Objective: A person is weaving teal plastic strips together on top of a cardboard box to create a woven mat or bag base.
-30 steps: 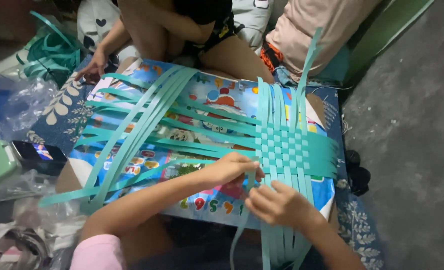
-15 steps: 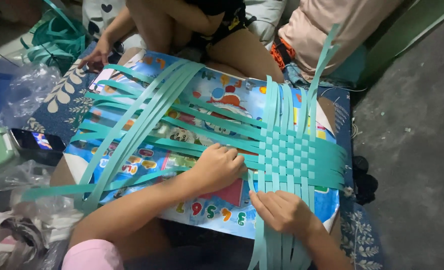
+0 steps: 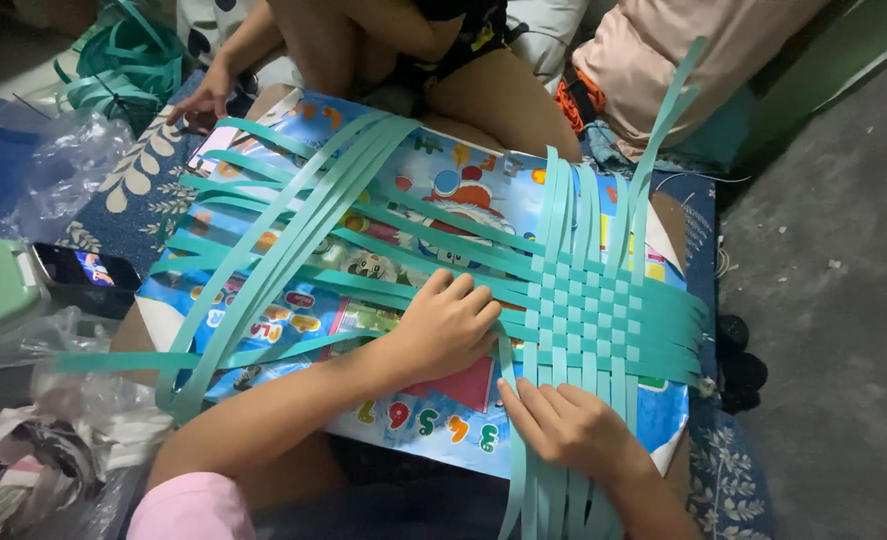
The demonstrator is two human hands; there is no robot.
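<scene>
A woven patch of strips (image 3: pixel 603 315) lies on the right part of a printed board (image 3: pixel 433 420), loose strips (image 3: pixel 293 230) fanning left across it, with a phone (image 3: pixel 83 270) left of the board, a strip bundle (image 3: pixel 128 60) far left, and crumpled plastic (image 3: pixel 53 450) near left.

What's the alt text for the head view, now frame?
Two bare hands press on a mat being woven from teal strips over a colourful printed board: the left hand flat by the woven patch's edge, the right hand on the strips hanging toward the camera. Another person's hand rests at the board's far corner.
</scene>
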